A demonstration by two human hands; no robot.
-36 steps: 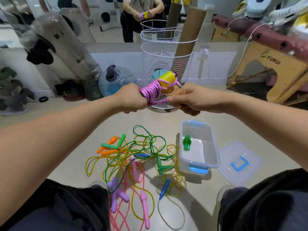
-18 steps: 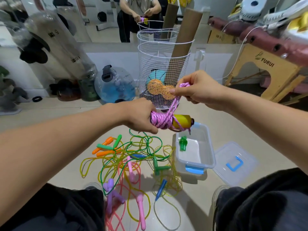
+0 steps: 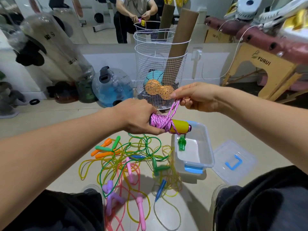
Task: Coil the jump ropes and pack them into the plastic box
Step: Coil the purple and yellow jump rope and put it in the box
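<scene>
My left hand (image 3: 138, 116) grips a pink braided jump rope (image 3: 160, 122) coiled around its yellow handle (image 3: 180, 126), held just above the far end of the clear plastic box (image 3: 208, 152). My right hand (image 3: 195, 96) pinches a loop of the pink cord and holds it up and taut above the coil. A green handle (image 3: 181, 144) lies inside the box. On the floor between my knees is a tangle of green, yellow and pink jump ropes (image 3: 133, 164) with orange, green, purple, pink and blue handles.
The box's clear lid (image 3: 233, 162) with a blue handle lies on the floor right of the box. A white wire basket (image 3: 160, 64) with cardboard tubes stands behind my hands. A blue water jug (image 3: 113, 85) and a wooden bench (image 3: 266, 69) flank it.
Both hands dropped from in front of the basket to just above the box. The right hand drew a cord loop upward from the coil and has come a little lower since.
</scene>
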